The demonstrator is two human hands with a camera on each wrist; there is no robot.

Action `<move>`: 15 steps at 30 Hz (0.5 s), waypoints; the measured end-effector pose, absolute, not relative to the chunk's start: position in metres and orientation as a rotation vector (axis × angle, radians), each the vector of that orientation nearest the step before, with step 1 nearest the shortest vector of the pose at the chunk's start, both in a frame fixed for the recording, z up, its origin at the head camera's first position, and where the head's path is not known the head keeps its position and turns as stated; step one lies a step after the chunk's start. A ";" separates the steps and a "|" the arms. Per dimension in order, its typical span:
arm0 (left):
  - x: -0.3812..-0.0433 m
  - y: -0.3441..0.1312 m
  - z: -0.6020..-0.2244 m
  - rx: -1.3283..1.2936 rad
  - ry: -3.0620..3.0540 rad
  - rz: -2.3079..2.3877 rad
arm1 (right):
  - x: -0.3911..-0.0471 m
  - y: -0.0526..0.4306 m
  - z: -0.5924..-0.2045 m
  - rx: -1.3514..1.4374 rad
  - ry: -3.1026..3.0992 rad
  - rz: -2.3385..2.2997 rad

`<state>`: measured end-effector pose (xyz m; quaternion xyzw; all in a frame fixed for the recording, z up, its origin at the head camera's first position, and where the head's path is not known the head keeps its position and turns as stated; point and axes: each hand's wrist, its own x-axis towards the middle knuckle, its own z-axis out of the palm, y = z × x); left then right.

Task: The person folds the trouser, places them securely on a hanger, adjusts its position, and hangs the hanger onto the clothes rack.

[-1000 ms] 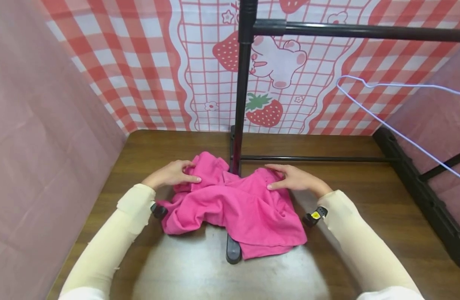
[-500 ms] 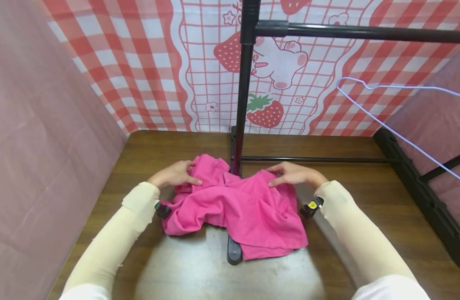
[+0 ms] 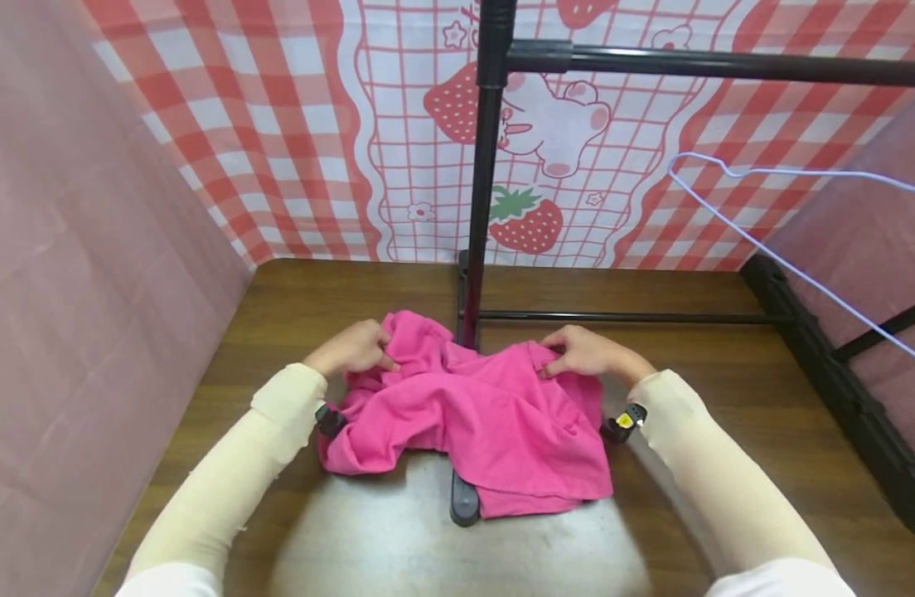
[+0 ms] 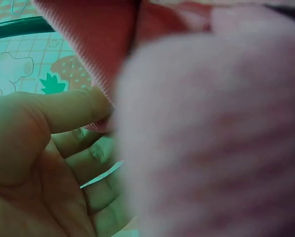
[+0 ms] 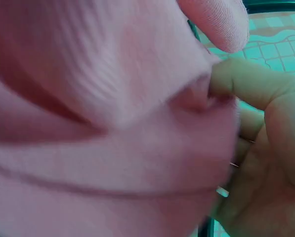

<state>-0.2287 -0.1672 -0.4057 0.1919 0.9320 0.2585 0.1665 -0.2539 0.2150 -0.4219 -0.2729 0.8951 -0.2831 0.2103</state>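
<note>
A crumpled bright pink garment (image 3: 465, 406) lies across the foot bar (image 3: 465, 502) of a black rack. At its upper left, my left hand (image 3: 353, 347) pinches a fold of the cloth. In the left wrist view the thumb (image 4: 75, 108) and fingers close on a ribbed pink edge (image 4: 95, 49). My right hand (image 3: 588, 352) grips the upper right part of the garment. The right wrist view shows the thumb (image 5: 251, 81) over the cloth and the other fingers behind it. The garment's exact kind is hidden by its folds.
The rack's black upright (image 3: 483, 182) rises right behind the garment, with a top rail (image 3: 689, 62) running right. A lavender wire hanger (image 3: 793, 263) hangs at the right. Behind the wooden table (image 3: 338, 286) is a strawberry-print curtain (image 3: 293, 149); a pink cloth wall (image 3: 107, 274) stands left.
The fingers of both hands have drawn in from a looser spread to pinch the garment. My left hand has moved slightly right. The cloth has barely shifted.
</note>
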 end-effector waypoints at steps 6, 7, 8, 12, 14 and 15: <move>-0.223 -0.178 -0.403 0.521 2.647 0.749 | -0.248 0.236 -0.422 -0.780 2.600 -0.828; -0.222 -0.181 -0.403 0.515 2.644 0.755 | -0.247 0.242 -0.421 -0.760 2.615 -0.829; -0.221 -0.183 -0.402 0.512 2.642 0.755 | -0.245 0.249 -0.420 -0.733 2.629 -0.826; -0.217 -0.193 -0.399 0.513 2.648 0.756 | -0.237 0.280 -0.417 -0.600 2.679 -0.784; -0.216 -0.197 -0.397 0.516 2.656 0.755 | -0.232 0.297 -0.417 -0.550 2.697 -0.762; -0.216 -0.198 -0.396 0.514 2.658 0.754 | -0.230 0.305 -0.417 -0.532 2.705 -0.753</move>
